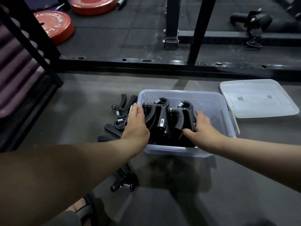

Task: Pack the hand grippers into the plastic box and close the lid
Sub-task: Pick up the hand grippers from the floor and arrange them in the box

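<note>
**Both grips reach into the plastic box [211,103]**

The left grip [136,123] lays fairly straight fingers against a hand gripper [156,115] standing in the box. The right grip [205,124] curls thumb and fingers round the second hand gripper [180,116] beside it. Left of the left grip, loose hand grippers [118,111] lie on the floor. The lid [260,98] lies beyond the right grip.

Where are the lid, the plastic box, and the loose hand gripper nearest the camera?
lid [260,98]: head view, middle of its flat top.
plastic box [175,150]: head view, its near wall.
loose hand gripper [125,181]: head view, black body above its spring.
</note>
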`<action>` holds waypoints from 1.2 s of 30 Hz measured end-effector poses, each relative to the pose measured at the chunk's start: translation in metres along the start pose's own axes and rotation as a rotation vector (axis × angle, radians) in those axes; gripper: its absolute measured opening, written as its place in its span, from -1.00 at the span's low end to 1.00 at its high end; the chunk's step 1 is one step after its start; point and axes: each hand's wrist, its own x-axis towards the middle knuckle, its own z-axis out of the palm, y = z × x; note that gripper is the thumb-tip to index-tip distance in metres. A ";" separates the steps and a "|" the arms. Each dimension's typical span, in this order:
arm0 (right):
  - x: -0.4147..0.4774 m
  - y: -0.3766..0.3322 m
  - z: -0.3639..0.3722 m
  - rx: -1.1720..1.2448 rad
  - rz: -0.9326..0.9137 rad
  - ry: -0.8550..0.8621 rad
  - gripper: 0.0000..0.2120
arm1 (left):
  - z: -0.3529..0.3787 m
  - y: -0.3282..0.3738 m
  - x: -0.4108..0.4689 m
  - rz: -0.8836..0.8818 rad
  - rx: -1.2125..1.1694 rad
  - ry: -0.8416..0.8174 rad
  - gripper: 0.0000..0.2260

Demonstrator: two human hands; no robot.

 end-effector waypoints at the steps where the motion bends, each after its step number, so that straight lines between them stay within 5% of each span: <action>1: -0.003 0.000 0.001 -0.047 -0.033 0.058 -0.32 | 0.000 0.000 0.000 0.000 0.005 0.001 -0.27; 6: -0.021 0.005 0.008 -0.325 -0.309 0.131 -0.36 | 0.001 0.001 0.002 -0.001 0.010 0.009 -0.26; 12: 0.002 -0.005 -0.003 -0.165 -0.132 0.232 -0.49 | -0.001 0.004 0.003 -0.019 -0.010 0.000 -0.27; 19: -0.003 -0.017 0.000 -0.273 -0.386 0.234 -0.53 | -0.001 0.001 0.003 -0.010 -0.016 -0.034 -0.25; 25: -0.006 -0.008 0.013 -0.322 -0.335 0.226 -0.46 | -0.005 -0.002 0.005 0.012 -0.001 -0.075 -0.26; 33: -0.024 0.016 0.000 -0.778 -0.944 0.062 -0.48 | -0.005 -0.003 0.008 0.028 -0.032 -0.064 -0.26; 36: -0.008 0.016 -0.003 -0.865 -0.925 0.093 -0.47 | -0.006 0.001 0.013 0.016 -0.043 -0.065 -0.28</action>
